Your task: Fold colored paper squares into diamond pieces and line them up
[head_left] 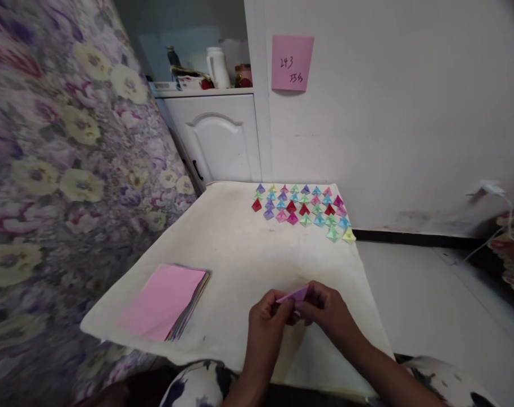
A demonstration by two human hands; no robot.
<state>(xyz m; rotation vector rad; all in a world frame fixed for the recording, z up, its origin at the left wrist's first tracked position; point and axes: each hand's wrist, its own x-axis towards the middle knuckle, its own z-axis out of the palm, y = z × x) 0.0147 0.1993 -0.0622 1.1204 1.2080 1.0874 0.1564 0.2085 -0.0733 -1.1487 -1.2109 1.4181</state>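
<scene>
A small folded piece of purple-pink paper [296, 294] is held above the front part of the table, pinched between both hands. My left hand [270, 312] is closed on its left end, thumb in front. My right hand [324, 302] grips the right end, fingers pressed together. The paper looks folded into a pointed shape; its underside is hidden by my fingers. Farther back lie several small folded paper pieces [304, 209] in many colours, set out in rows. To the left rests a stack of coloured paper sheets [167, 299] with a pink sheet on top.
The cream-covered table [231, 243] stands against a white wall [388, 113]. A floral curtain [70, 169] hangs along the left side. Behind is a white cabinet [223, 135] with a white jug [218, 68] on its shelf. A pink note [292, 63] is stuck to the wall.
</scene>
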